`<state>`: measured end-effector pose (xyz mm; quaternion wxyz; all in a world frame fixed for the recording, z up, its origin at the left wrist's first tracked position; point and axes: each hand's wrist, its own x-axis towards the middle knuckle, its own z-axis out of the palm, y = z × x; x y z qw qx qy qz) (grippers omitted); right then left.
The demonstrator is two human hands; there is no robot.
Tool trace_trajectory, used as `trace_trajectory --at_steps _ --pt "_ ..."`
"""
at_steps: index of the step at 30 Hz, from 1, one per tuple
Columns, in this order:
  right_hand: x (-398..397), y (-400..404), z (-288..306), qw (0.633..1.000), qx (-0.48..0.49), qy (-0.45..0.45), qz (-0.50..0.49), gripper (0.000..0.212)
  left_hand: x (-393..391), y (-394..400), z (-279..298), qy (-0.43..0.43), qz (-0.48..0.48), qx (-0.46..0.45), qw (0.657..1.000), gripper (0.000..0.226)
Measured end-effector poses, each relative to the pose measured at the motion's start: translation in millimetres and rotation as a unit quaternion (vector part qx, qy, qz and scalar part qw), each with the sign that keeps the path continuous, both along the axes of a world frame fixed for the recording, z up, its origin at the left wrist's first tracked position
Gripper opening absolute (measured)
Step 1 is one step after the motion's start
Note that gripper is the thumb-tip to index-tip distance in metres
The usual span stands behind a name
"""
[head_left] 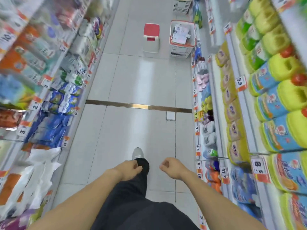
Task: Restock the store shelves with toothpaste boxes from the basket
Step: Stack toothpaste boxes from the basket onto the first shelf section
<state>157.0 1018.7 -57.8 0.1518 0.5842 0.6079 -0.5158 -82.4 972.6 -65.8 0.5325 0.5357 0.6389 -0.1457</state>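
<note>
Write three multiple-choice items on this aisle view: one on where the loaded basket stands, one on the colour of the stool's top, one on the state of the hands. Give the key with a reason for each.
1. Where does the loaded basket stand?
A. On the floor by the right-hand shelves, beside the stool
B. On top of the stool
C. On a left-hand shelf

2. What colour is the top of the stool?
A. Blue
B. Red
C. Green

3. What are the hands doing?
A. Both carry boxes
B. One grips the basket
C. Both hold nothing

Key:
1 A: the basket sits on the floor tiles against the right shelving, with the stool to its left.
2 B: the stool's seat is red over a pale body.
3 C: the left hand and right hand hang loosely curled in front of the person, far from the basket, with nothing in them.
</note>
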Motion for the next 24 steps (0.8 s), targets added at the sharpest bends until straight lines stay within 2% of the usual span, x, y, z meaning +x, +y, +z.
trace_trajectory --at_steps 2,5,9,13,18,21,24 --pt "-17 51 4 1.0 -0.006 -0.005 -0.014 0.035 -17 60 3 -0.006 -0.002 0.005 1.0 0.043" --pt "-43 126 16 0.999 -0.028 -0.006 -0.015 0.033 -43 143 12 -0.006 -0.008 0.01 1.0 0.036" --pt "-78 234 24 0.998 -0.014 0.021 -0.059 0.024 -73 258 19 0.004 -0.011 0.022 1.0 0.039" --pt "-110 338 15 0.995 -0.013 0.049 -0.087 0.025 -85 361 14 0.007 -0.006 0.025 1.0 0.043" --pt "-127 482 -12 0.997 -0.018 0.058 -0.049 0.023 -99 500 1 0.022 0.005 0.014 1.0 0.042" --pt "-130 561 -13 0.998 -0.016 0.046 -0.043 0.027 -115 569 8 0.029 0.01 0.019 0.999 0.029" --pt "-138 647 -7 0.999 -0.016 0.033 -0.013 0.019 -139 644 19 0.049 0.028 0.03 0.998 0.031"
